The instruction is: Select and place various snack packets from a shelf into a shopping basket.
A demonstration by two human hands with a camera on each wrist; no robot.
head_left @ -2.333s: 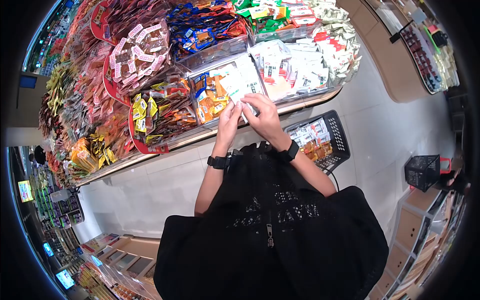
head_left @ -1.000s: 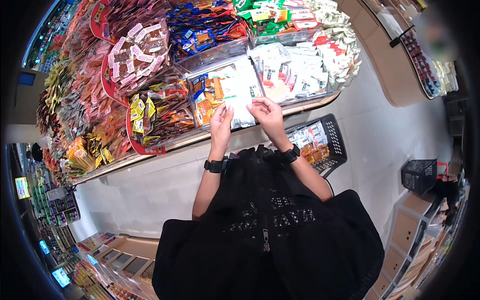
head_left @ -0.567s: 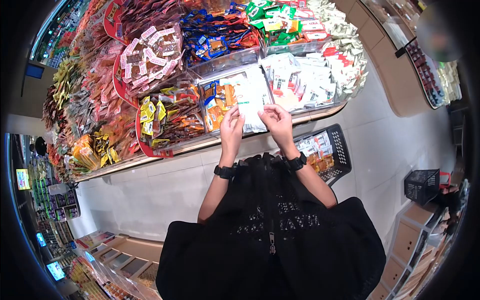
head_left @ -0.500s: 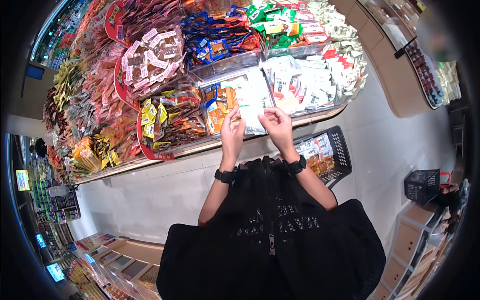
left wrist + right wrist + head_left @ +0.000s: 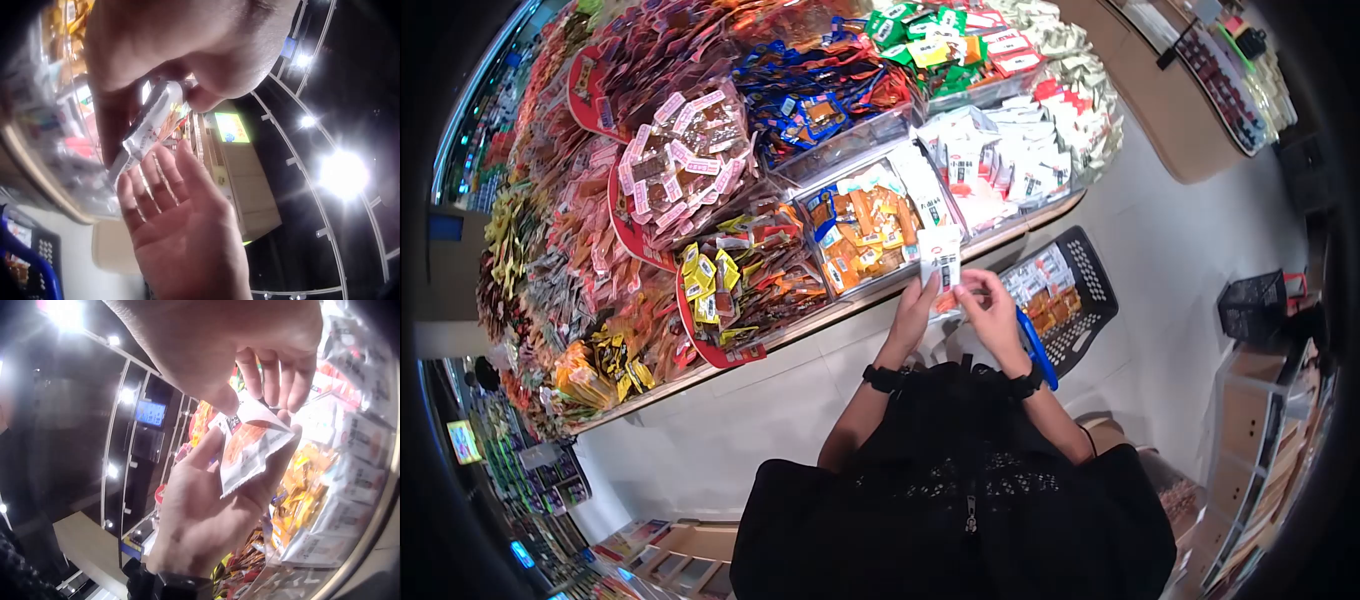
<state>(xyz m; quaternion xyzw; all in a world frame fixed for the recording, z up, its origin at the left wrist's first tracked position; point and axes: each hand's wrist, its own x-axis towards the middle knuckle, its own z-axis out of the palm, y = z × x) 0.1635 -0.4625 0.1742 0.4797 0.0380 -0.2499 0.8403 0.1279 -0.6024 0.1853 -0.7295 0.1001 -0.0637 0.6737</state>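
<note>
My left hand (image 5: 912,318) holds a small white snack packet (image 5: 941,252) with dark lettering, just off the display's front edge. In the right wrist view, the left thumb lies along one side of the packet (image 5: 250,447), which shows an orange picture of its contents. My right hand (image 5: 992,308) is at the packet's right side. In the left wrist view its palm is visible, with the fingers (image 5: 150,187) loosely extended and the tips right at the packet's edge. Behind the hands, a clear bin holds orange snack packets (image 5: 865,225) beside a row of white packets (image 5: 925,190).
Clear dividers separate heaps of packets, including yellow ones (image 5: 710,285) and pink-labelled ones (image 5: 690,150). A black basket (image 5: 1095,290) with a blue handle (image 5: 1040,350) and packets inside is by my right arm. Another dark basket (image 5: 1250,305) stands farther right.
Both hands have moved from over the bin toward my body and rightward. The white packet now shows its lettering, and the orange packets behind are uncovered. The blue handle has come into view.
</note>
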